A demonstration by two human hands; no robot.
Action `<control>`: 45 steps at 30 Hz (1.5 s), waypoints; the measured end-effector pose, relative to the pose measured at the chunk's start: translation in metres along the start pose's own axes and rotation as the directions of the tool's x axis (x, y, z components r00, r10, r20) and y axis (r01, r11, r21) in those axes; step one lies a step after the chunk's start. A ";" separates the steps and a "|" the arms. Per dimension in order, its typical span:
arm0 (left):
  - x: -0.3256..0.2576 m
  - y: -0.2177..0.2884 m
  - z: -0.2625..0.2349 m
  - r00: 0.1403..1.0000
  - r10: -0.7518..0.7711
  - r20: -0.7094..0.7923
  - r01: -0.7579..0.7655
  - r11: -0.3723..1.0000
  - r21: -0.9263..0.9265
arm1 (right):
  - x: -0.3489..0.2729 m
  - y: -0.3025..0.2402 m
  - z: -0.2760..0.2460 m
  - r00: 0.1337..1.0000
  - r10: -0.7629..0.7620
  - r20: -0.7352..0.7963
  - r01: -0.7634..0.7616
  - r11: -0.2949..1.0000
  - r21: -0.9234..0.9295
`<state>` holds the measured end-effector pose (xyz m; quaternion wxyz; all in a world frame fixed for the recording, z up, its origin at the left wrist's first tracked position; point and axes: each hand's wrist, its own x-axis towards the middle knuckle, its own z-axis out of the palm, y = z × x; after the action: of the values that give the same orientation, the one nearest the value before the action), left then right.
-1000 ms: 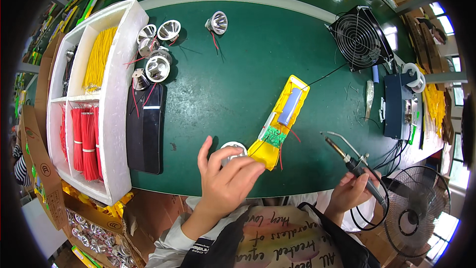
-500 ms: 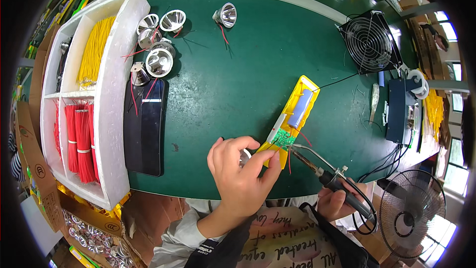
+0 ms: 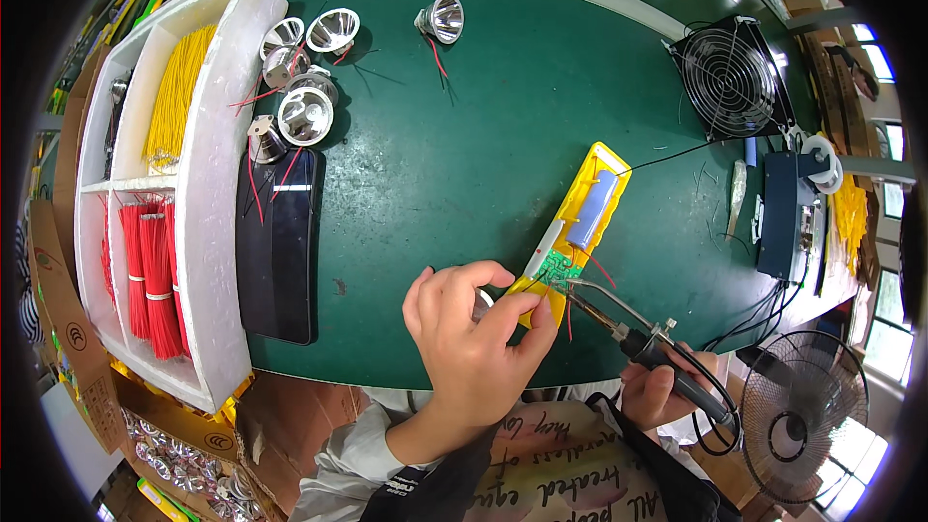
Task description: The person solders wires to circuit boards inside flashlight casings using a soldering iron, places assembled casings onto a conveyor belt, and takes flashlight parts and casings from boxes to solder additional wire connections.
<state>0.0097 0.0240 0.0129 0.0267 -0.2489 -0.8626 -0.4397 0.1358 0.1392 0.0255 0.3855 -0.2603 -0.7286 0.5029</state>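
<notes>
A yellow flashlight housing lies tilted on the table, holding a blue-violet cylindrical battery and a small green circuit board. My left hand pinches a thin dark wire at the board's lower edge, thumb and index finger close to the housing. Partly hidden behind those fingers is a shiny lamp reflector. My right hand grips a soldering iron with a curved metal feed tube. Its tip reaches the board, though exact contact is too small to tell. Red wires stick out beside the board.
Several reflectors with wires stand at the back left, by a black phone-like slab. A white foam box holds red and yellow wires. At right are a black square fan, a dark blue soldering unit and a round caged fan.
Both hands keep nearly the same pose, with the iron's tip still at the board. The view has shifted slightly; the housing and hands have barely moved.
</notes>
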 end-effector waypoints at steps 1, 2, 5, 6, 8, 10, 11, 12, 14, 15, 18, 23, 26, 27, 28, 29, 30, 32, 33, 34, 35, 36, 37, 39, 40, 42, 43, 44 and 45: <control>0.000 0.000 0.001 1.000 0.000 0.002 0.000 1.000 -0.002 | 0.000 0.000 0.000 1.000 0.001 -0.001 -0.001 1.000 -0.002; 0.001 0.000 0.001 1.000 0.004 -0.005 -0.004 1.000 -0.002 | -0.001 -0.001 0.001 1.000 0.001 -0.023 -0.001 1.000 -0.005; 0.001 0.001 0.001 1.000 0.004 -0.008 -0.004 1.000 0.004 | -0.001 -0.002 0.001 0.999 0.002 -0.036 -0.003 1.000 -0.025; 0.001 0.001 0.001 1.000 0.001 -0.004 -0.001 1.000 0.008 | 0.000 -0.002 0.001 1.000 0.001 -0.027 -0.003 0.999 -0.043; 0.001 0.001 0.000 1.000 -0.005 0.002 0.005 1.000 0.008 | -0.002 0.000 -0.001 1.000 -0.004 -0.030 0.003 0.999 -0.035; 0.001 0.001 0.000 1.000 -0.010 0.009 0.010 1.000 0.007 | -0.002 0.000 -0.001 0.999 -0.009 -0.034 0.008 1.000 -0.029; 0.001 0.001 0.000 1.000 -0.008 0.011 0.008 1.000 0.008 | -0.001 -0.002 0.000 0.999 0.001 -0.034 -0.002 0.999 -0.035; 0.001 0.001 0.000 1.000 -0.007 0.013 0.007 1.000 0.009 | 0.000 -0.003 0.001 0.999 0.012 -0.034 -0.013 0.999 -0.042; 0.002 0.002 -0.001 1.000 -0.012 0.017 0.012 1.000 0.010 | 0.001 -0.004 0.000 1.000 0.011 -0.025 -0.012 0.999 -0.049; 0.002 0.002 -0.001 1.000 -0.016 0.020 0.016 1.000 0.010 | 0.001 -0.005 0.000 1.000 0.010 -0.016 -0.011 0.998 -0.056; 0.000 0.002 0.000 0.999 -0.029 0.017 0.029 0.999 0.016 | 0.001 0.003 0.004 0.991 -0.123 -0.042 0.118 0.987 -0.110; -0.001 0.001 0.000 0.999 -0.039 0.023 0.039 0.999 0.024 | 0.002 -0.005 0.002 0.998 -0.064 -0.016 0.062 0.990 -0.124; -0.001 0.000 0.000 0.999 -0.031 0.023 0.031 0.999 0.023 | 0.000 -0.003 -0.007 0.999 -0.021 -0.040 0.016 0.992 -0.128; -0.001 0.000 0.000 0.999 -0.027 0.023 0.026 0.999 0.024 | -0.001 -0.001 -0.009 0.997 -0.045 -0.058 0.036 0.990 -0.140; 0.000 0.000 0.000 0.999 -0.025 0.023 0.024 0.999 0.025 | 0.000 0.000 -0.010 0.997 -0.045 -0.059 0.037 0.990 -0.138; -0.001 0.001 0.000 1.000 -0.021 0.021 0.020 0.999 0.032 | 0.000 0.001 -0.011 0.996 -0.060 -0.062 0.051 0.990 -0.132; -0.001 0.001 0.000 1.000 -0.016 0.019 0.016 0.999 0.039 | 0.001 0.001 -0.012 0.995 -0.074 -0.064 0.066 0.990 -0.126; -0.002 0.001 0.001 1.000 -0.010 0.021 0.009 0.999 0.049 | -0.001 0.004 -0.013 0.993 -0.084 -0.082 0.075 0.992 -0.106; -0.003 0.001 0.001 1.000 -0.007 0.024 0.006 0.998 0.057 | -0.001 0.005 -0.014 0.991 -0.092 -0.097 0.083 0.993 -0.088; -0.002 0.002 0.001 1.000 -0.003 0.024 0.002 0.998 0.059 | -0.001 0.006 -0.013 0.991 -0.093 -0.101 0.084 0.993 -0.086; -0.002 0.003 0.001 1.000 -0.005 0.025 0.003 0.998 0.063 | 0.000 0.006 -0.012 0.989 -0.100 -0.108 0.092 0.992 -0.084; -0.002 0.004 0.001 1.000 -0.006 0.026 0.004 0.998 0.068 | 0.000 0.007 -0.012 0.987 -0.108 -0.116 0.099 0.992 -0.081; -0.003 0.003 0.002 1.000 -0.001 0.026 -0.001 0.998 0.070 | -0.001 0.007 -0.013 0.987 -0.109 -0.121 0.100 0.992 -0.079; -0.007 -0.001 0.005 1.000 0.009 -0.003 -0.009 0.996 0.091 | -0.003 0.009 -0.017 0.989 -0.112 -0.095 0.105 0.992 -0.068; -0.008 -0.001 0.005 1.000 0.014 -0.003 -0.013 0.995 0.095 | -0.004 0.010 -0.019 0.989 -0.111 -0.099 0.105 0.992 -0.063; -0.009 -0.001 0.005 1.000 0.006 -0.007 -0.006 0.994 0.105 | -0.006 0.012 -0.021 0.986 -0.155 -0.066 0.150 0.986 -0.069; -0.010 -0.001 0.006 1.000 0.012 -0.007 -0.012 0.994 0.107 | -0.006 0.011 -0.022 0.985 -0.156 -0.072 0.151 0.986 -0.066; -0.010 -0.001 0.007 1.000 0.016 -0.018 -0.014 0.994 0.110 | -0.005 0.010 -0.023 0.988 -0.136 -0.074 0.133 0.990 -0.050; -0.011 0.000 0.007 0.999 0.020 -0.029 -0.017 0.993 0.115 | -0.005 0.009 -0.024 0.990 -0.117 -0.075 0.115 0.993 -0.032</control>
<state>0.0205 0.0250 0.0054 0.0581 -0.2482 -0.8836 -0.3928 0.1587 0.1510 0.0204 0.4381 -0.2420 -0.7339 0.4592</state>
